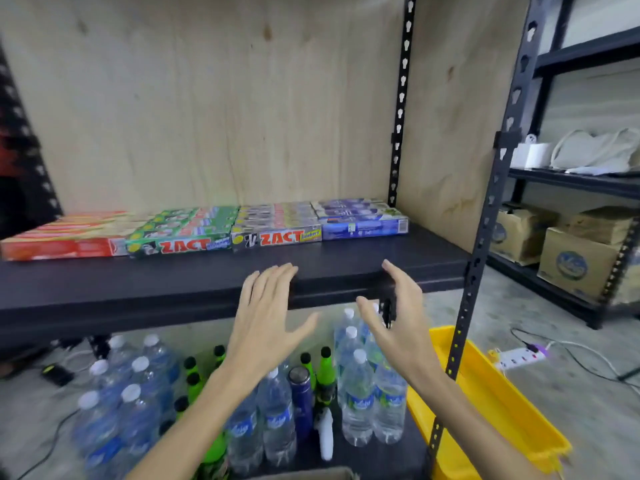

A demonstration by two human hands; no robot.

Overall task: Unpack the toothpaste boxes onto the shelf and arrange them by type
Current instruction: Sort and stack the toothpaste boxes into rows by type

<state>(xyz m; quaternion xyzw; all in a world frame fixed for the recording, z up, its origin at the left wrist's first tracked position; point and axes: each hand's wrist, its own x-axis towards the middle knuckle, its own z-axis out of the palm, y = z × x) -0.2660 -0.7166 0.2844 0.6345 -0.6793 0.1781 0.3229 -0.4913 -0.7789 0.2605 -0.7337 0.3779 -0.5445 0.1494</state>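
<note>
**Two empty hands, four sorted rows**

Both hands hang in front of the shelf edge with nothing in them: the left hand (266,317) spread flat, palm down, the right hand (394,306) turned edge-on with fingers relaxed and loosely bent. Just beyond the fingertips runs the dark shelf (346,268), and further back against the plywood lie the toothpaste boxes, flat and long side forward, likely so the labels read from the aisle. Ahead and far left of the hands are the red boxes (65,237), then the green Zact boxes (183,228), the grey Zact boxes (277,223), and ahead to the right the blue boxes (360,218). Each colour keeps its own block, so the sorting looks finished. Below the hands stand water bottles (356,393); right of them, a yellow crate (491,393).
</note>
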